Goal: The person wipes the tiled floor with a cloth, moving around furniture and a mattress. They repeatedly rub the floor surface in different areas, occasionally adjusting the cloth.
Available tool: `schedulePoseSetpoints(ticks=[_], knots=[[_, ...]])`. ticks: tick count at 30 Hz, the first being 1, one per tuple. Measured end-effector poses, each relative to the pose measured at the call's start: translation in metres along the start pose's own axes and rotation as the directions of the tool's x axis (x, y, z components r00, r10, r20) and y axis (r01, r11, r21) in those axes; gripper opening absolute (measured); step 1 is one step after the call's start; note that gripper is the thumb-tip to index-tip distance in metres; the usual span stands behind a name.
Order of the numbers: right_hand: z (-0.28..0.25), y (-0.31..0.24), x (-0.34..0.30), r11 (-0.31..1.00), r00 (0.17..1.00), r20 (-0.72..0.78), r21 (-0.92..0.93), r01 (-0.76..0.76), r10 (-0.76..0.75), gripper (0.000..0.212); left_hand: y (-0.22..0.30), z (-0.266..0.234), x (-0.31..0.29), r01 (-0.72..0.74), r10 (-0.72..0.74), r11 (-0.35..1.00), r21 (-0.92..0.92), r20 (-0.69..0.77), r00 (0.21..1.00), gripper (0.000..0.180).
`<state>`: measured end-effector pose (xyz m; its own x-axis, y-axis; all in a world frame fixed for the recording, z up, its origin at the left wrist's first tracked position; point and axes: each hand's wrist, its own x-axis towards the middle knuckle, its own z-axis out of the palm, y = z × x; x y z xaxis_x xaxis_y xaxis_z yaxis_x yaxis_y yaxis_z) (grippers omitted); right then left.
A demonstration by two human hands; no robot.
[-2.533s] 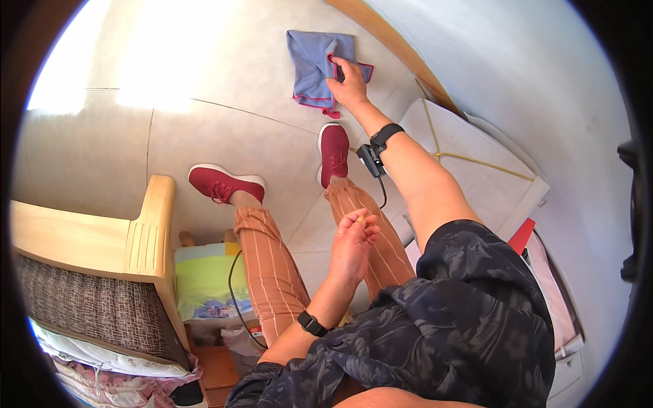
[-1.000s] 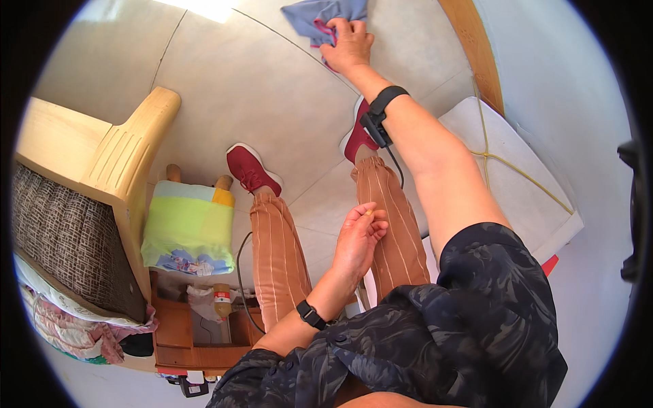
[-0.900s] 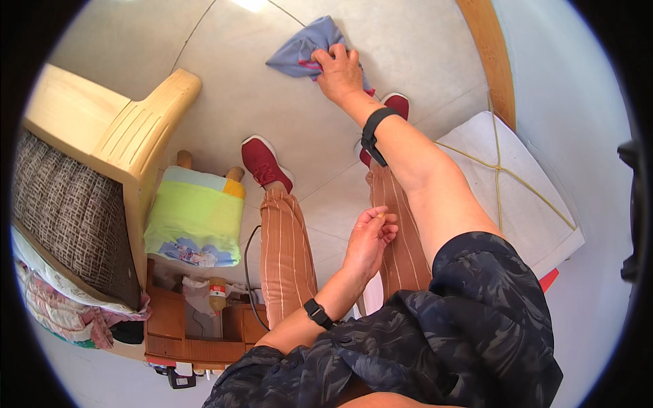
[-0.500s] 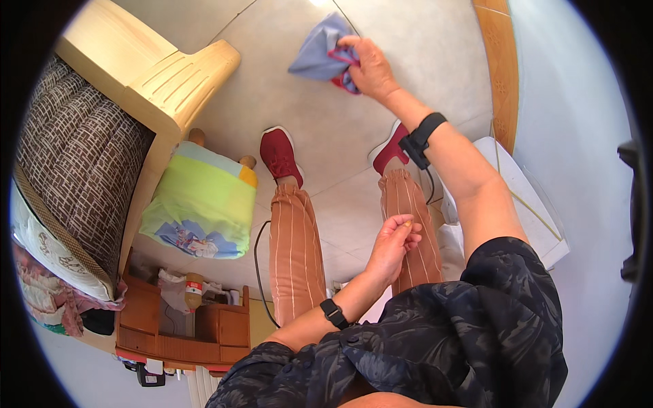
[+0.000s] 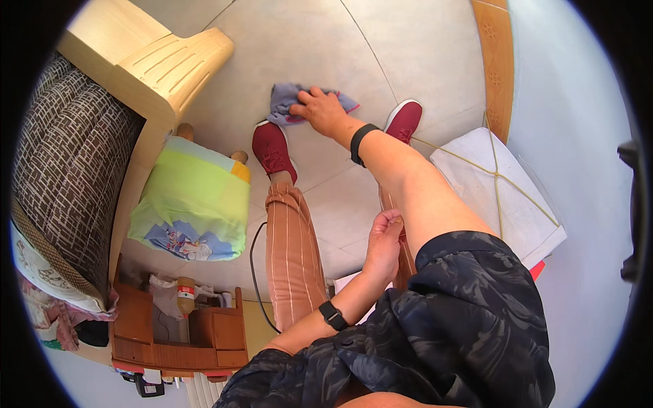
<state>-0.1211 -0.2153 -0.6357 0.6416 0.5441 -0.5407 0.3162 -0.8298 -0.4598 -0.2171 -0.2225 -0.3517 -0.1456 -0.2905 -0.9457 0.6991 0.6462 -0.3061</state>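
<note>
A blue-grey cloth (image 5: pixel 284 98) with a reddish-pink edge lies bunched on the pale tiled floor, just beyond my left shoe (image 5: pixel 272 148). Over it is my right hand (image 5: pixel 325 112), its bent fingers gripping and pressing the fabric. My left hand (image 5: pixel 385 238) is curled closed above my right leg, beside my right forearm. Whatever its fingers may hold is too small or hidden to make out. My right shoe (image 5: pixel 404 119) stands to the right of the cloth.
A pale wooden furniture frame (image 5: pixel 170 68) with a dark patterned cushion (image 5: pixel 78 156) fills the left side. Next to it sits a stool with a yellow-green cover (image 5: pixel 194 197). On the right, a white box tied with cord (image 5: pixel 469 170) stands by the wall. A cable (image 5: pixel 254 265) runs beside my left leg.
My right hand has brought the cloth nearer and slightly left, down toward my left shoe. My left hand has shifted a little left and is now partly behind my right arm.
</note>
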Motion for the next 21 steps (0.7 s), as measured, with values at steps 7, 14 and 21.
schedulePoseSetpoints(ticks=[7,14,21], knots=[[-0.005,0.051,-0.089,0.866,0.992,0.096,0.484,-0.122,0.086,0.055,0.002,-0.009,-0.015,-0.073,0.085,0.97,0.233,-0.039,0.996,0.028],[-0.101,0.196,-0.09,0.927,0.698,-0.617,0.312,-0.208,0.364,0.06,-0.013,-0.038,-0.01,0.042,-0.019,0.958,0.284,-0.082,0.996,0.024],[0.003,0.205,-0.123,0.706,0.577,-0.415,0.317,-0.633,0.704,0.044,-0.042,-0.067,-0.003,0.106,-0.086,0.963,0.249,-0.089,0.992,0.022]])
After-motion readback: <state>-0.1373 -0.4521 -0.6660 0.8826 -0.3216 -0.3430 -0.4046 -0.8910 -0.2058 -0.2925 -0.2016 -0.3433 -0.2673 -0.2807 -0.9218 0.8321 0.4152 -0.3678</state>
